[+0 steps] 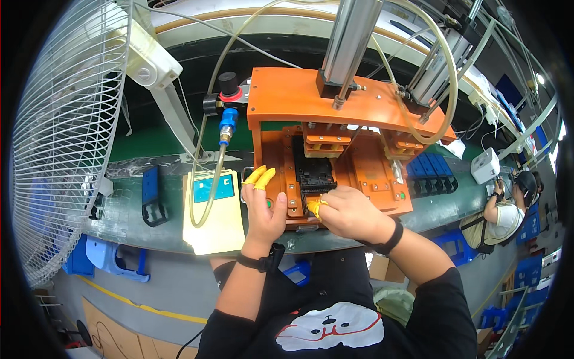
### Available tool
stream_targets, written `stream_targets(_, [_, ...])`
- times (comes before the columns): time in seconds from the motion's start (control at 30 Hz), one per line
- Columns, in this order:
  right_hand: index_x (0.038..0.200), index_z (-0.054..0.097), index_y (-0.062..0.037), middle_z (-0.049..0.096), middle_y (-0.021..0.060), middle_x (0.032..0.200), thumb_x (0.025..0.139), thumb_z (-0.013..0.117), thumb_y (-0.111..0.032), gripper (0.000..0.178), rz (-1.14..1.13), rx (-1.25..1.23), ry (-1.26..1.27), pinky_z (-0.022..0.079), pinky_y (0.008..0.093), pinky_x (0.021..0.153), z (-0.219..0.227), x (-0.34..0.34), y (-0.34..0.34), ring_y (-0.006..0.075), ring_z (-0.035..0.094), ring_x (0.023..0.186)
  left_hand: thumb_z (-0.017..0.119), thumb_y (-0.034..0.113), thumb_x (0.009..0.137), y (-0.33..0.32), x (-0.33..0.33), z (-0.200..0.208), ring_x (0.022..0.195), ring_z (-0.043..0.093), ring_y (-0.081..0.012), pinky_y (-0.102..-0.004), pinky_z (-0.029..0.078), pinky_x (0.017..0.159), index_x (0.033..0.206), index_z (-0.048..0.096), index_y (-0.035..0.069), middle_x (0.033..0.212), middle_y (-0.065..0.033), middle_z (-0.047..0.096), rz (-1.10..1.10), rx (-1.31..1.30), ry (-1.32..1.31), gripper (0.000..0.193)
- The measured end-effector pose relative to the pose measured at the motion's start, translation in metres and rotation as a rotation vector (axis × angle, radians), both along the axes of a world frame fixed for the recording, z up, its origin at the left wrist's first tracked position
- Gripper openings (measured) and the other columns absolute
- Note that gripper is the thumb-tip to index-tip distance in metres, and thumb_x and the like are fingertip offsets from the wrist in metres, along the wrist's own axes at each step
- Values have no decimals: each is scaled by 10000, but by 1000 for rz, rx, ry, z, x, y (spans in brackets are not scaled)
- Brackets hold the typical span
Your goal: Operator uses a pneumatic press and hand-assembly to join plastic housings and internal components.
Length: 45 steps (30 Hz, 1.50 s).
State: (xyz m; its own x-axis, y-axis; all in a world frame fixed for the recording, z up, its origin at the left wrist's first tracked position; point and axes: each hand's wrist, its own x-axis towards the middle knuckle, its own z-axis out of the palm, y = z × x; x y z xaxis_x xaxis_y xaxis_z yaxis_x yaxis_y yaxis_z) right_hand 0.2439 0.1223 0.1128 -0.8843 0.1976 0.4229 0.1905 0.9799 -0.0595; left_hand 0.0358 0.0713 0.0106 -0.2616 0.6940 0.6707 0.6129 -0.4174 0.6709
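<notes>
An orange pneumatic press (pixel 299 90) stands on the bench in front of me. A black plastic housing (pixel 308 164) lies lengthwise in its fixture, its far end under the orange pressing block (pixel 326 143). My right hand (pixel 347 212) has curled fingers with yellow finger cots, closed at the housing's near end; the fingertips are partly hidden. My left hand (pixel 263 206) is beside the fixture's front left corner, thumb apart from the raised fingers, also in yellow cots. Nothing shows in it.
Left of the press are yellow sheets (pixel 218 224) with a blue card (pixel 213 189), a blue-and-black housing (pixel 150 194) and a fan guard (pixel 72 131). Several similar housings (pixel 430 173) stand at right. An air hose (pixel 218 173) hangs over the sheets. Another person (pixel 505 212) sits farther right.
</notes>
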Motion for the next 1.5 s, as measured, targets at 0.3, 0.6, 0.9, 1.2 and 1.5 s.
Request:
stream_targets(0.3, [1000, 660, -26, 614, 141, 997, 737, 832, -274, 400, -224, 1, 119, 456, 448, 873, -12, -15, 12, 348, 576, 974, 600, 224, 952, 0, -3, -2, 1213, 453, -388, -477, 312, 1084, 1322, 535, -44, 1353, -242, 502, -5, 38, -16, 461])
stream_targets(0.6, [1023, 630, 2, 636, 185, 983, 795, 785, -427, 510, -305, -59, -34, 449, 462, 988, -11, -12, 6, 374, 612, 998, 587, 182, 945, 0, -2, 1, 1201, 465, -385, -481, 314, 1082, 1305, 539, -52, 1344, -237, 510, -40, 45, -23, 433])
stream_targets(0.9, [1209, 626, 1, 613, 206, 1208, 826, 762, -424, 589, -272, 31, 115, 404, 523, 1072, 1, -7, -16, 412, 549, 1226, 665, 87, 878, -20, -13, 12, 1155, 524, -356, -427, 418, 1004, 1223, 610, -7, 1214, -174, 603, -117, -52, -20, 361])
stream_targets(1.2, [1070, 695, -48, 659, 114, 1119, 761, 820, -182, 359, -181, -400, 350, 478, 422, 938, -74, 31, -99, 328, 601, 1092, 741, 223, 827, -56, -29, -14, 1283, 485, -416, -492, 351, 1102, 1281, 620, 1, 1249, -178, 636, -45, -252, 439, 520])
stream_targets(1.5, [1000, 679, -34, 658, 118, 978, 815, 780, -155, 243, -256, -559, 315, 495, 418, 840, -89, 72, -89, 343, 616, 925, 759, 244, 837, -96, -74, -37, 1350, 428, -449, -524, 335, 1132, 1332, 554, -10, 1382, -204, 538, 6, -305, 411, 593])
